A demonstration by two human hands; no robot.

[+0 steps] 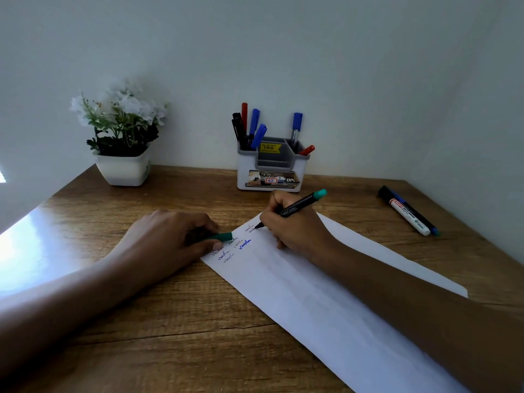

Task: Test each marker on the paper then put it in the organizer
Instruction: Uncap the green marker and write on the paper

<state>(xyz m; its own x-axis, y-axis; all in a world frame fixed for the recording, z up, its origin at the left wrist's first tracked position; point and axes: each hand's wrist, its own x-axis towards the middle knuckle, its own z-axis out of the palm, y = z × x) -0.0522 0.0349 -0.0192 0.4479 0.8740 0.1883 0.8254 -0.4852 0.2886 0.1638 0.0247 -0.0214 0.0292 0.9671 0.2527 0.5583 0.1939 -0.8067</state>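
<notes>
Right hand (295, 231) is gripping black marker (297, 207), tip pressing on paper (326, 293) beside scribbles (244, 243); left hand (175, 236) is clutching green cap (222, 237) at paper's edge. Test step seems to be running; next is prob. needing recap, then reach fwd to organizer (272, 171).

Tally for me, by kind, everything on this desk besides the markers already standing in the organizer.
Flower pot: 1
Organizer: 1
Paper: 1
Loose markers lying on the desk: 2
Marker in the right hand: 1
Teal cap in the left hand: 1
Total: 7
</notes>
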